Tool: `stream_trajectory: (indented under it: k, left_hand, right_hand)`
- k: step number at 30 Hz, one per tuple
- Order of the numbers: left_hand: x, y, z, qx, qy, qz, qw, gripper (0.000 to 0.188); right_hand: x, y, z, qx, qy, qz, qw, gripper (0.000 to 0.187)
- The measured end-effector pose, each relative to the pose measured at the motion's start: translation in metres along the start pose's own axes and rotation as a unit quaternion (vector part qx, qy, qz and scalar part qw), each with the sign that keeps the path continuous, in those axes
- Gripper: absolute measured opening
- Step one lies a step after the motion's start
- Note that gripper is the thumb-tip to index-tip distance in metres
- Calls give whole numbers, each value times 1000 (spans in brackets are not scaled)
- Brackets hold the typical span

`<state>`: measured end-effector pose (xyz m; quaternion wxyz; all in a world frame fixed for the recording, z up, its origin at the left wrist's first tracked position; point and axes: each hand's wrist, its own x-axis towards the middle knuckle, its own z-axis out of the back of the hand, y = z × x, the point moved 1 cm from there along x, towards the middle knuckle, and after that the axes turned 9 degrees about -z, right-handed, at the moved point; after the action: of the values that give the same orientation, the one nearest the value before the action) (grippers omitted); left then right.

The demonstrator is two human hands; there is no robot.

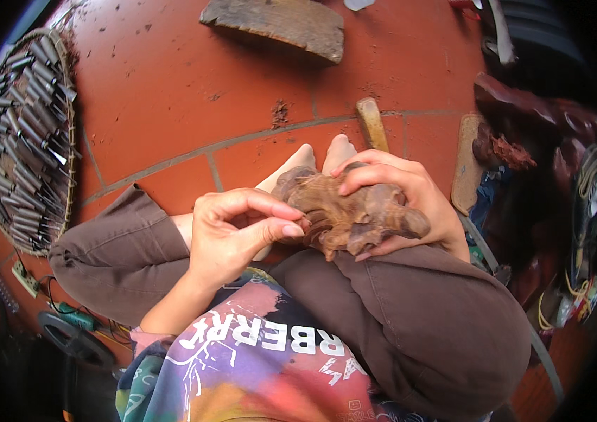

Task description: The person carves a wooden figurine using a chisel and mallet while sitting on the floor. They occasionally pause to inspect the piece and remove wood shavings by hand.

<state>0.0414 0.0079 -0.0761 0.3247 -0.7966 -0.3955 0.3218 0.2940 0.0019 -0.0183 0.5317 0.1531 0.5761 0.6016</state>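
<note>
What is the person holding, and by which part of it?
A brown wooden carving, held around its right half by the right hand; what the left hand pinches at its left edge is unclear.

On my feed I see an orange-red tiled floor (pixel 172 84) — grey grout lines (pixel 207 150) cross it, brown crumbs (pixel 279 114) dot it — with pale light glazing the upper left and shadow along the right.

One wide fisheye view looks steeply down from the wearer's head, close above the lap (pixel 418 330), left hand (pixel 231 228) and right hand (pixel 414 188), with tiled floor (pixel 164 84) beyond.
</note>
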Motion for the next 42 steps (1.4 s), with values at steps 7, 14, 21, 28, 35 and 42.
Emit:
stream_trajectory:
  k: [7, 14, 21, 28, 35, 42]
  left_hand:
    - [-2, -5, -30, 201, 87, -255, 942, 19]
    - [-20, -24, -57, 301, 18, -226, 926, 24]
    - [-33, -26, -57, 383, -32, -267, 884, 23]
    - [-36, -27, -55, 389, -44, -276, 878, 23]
    - [-36, -27, -60, 438, -54, -313, 841, 24]
    - [-43, -31, -64, 482, -30, -322, 814, 24]
  right_hand:
    - [-4, -1, -4, -29, -16, 28, 999, 68]
    - [-3, 5, -11, -53, -39, 48, 997, 68]
    - [5, 12, -19, -98, -63, 44, 992, 66]
    - [7, 14, -25, -100, -77, 58, 990, 66]
    - [4, 11, -27, -99, -81, 58, 990, 64]
    - [2, 11, -27, -94, -79, 59, 991, 63]
